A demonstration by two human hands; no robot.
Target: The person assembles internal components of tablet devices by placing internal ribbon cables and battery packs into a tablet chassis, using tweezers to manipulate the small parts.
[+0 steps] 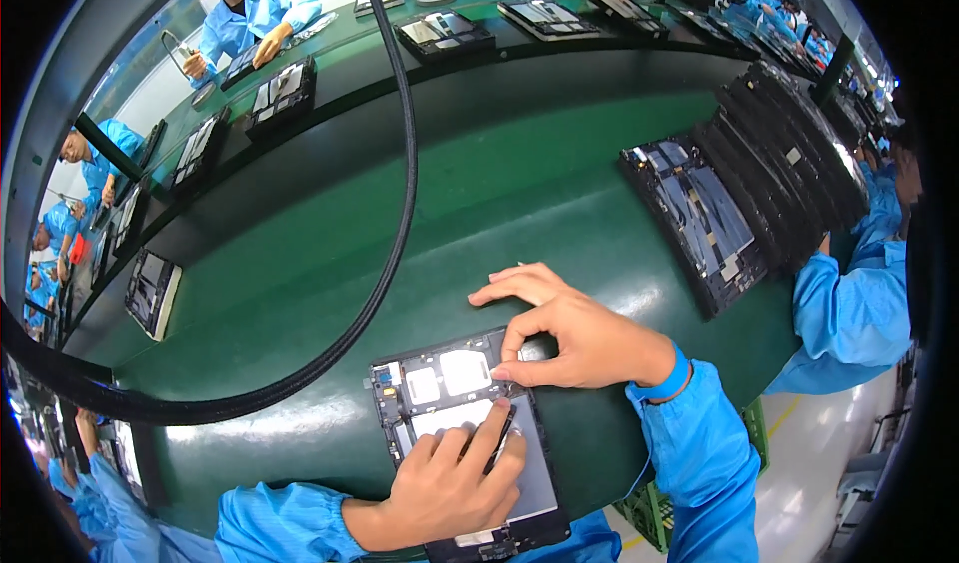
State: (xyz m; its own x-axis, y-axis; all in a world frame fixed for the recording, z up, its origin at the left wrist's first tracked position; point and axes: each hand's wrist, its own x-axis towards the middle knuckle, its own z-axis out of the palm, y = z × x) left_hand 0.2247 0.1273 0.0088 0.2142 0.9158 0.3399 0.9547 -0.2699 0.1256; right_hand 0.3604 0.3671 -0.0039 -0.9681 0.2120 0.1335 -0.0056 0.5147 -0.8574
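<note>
Tablet (539,463) work seems underway: left hand (450,478) curls on it, right hand (577,341) pinches at its far-right, holds unclear; next demands steadiness.

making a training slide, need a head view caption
Bare left hand and right hand work over an open, flat black electronic device on a glossy green workbench.

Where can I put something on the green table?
Two bare patches on the green table: between the black cable and the black stack, beyond the right hand; and between the cable and the leftmost device. It's crowded around the opened device under the left hand.
</note>
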